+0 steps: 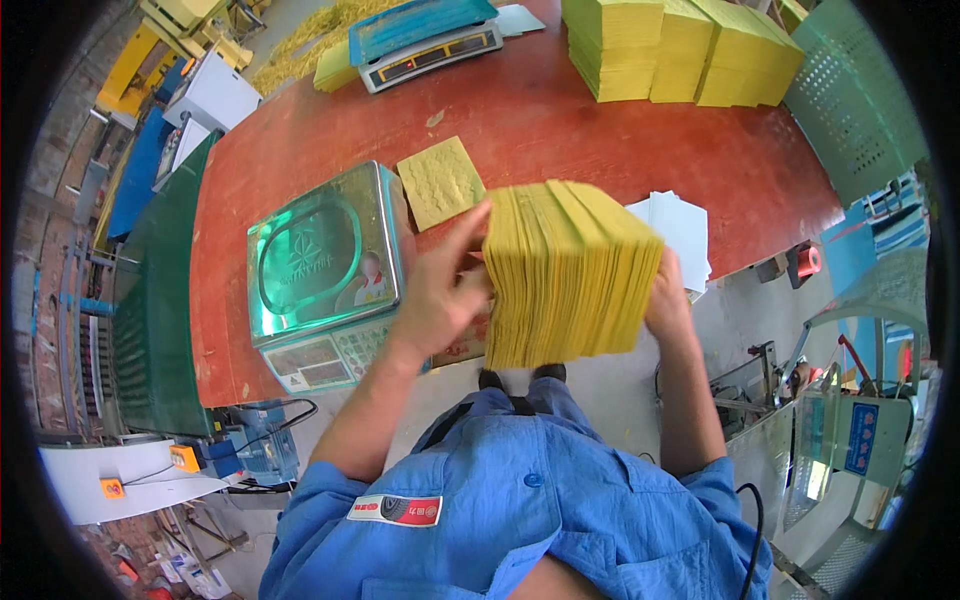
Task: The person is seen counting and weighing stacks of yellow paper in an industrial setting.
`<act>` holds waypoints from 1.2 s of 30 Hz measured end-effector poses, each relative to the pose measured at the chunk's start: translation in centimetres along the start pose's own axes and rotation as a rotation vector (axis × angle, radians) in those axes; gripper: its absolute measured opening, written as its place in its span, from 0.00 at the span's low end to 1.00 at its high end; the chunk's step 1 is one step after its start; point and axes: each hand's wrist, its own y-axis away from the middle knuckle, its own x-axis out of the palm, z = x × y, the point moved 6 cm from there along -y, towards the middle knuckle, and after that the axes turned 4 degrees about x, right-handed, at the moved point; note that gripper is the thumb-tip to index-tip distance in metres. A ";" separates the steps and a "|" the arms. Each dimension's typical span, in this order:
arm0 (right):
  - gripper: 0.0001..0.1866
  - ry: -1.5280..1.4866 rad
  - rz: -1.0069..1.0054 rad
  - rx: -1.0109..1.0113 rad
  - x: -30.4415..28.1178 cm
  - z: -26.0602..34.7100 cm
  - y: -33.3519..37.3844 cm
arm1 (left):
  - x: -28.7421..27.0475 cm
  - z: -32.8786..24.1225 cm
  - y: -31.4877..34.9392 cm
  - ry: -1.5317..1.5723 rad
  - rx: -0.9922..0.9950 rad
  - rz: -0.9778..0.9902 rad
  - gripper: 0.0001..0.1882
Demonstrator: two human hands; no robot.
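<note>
A thick stack of yellow paper sheets [570, 280] is held up off the red table's near edge, its sheets standing on edge side by side. My left hand [445, 290] presses against its left end, with the index finger at the top corner and the thumb lower down. At the right end my right hand [668, 300] grips the stack; most of its fingers are hidden behind the paper. Just beyond my left hand, a smaller yellow pile [440, 183] with a crinkled top lies flat. White sheets [675, 235] lie partly behind my right hand.
On the red table [540, 120], a shiny metal-topped scale [310, 250] stands left of my left hand. Another scale with a blue tray [430, 45] is at the back. Several tall yellow paper stacks [680, 55] stand at the back right, beside a perforated green panel [860, 95].
</note>
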 end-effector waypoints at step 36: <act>0.25 -0.413 0.050 0.033 3.0 -6.2 -0.5 | 7.0 10.1 3.2 0.185 -0.232 -0.413 0.29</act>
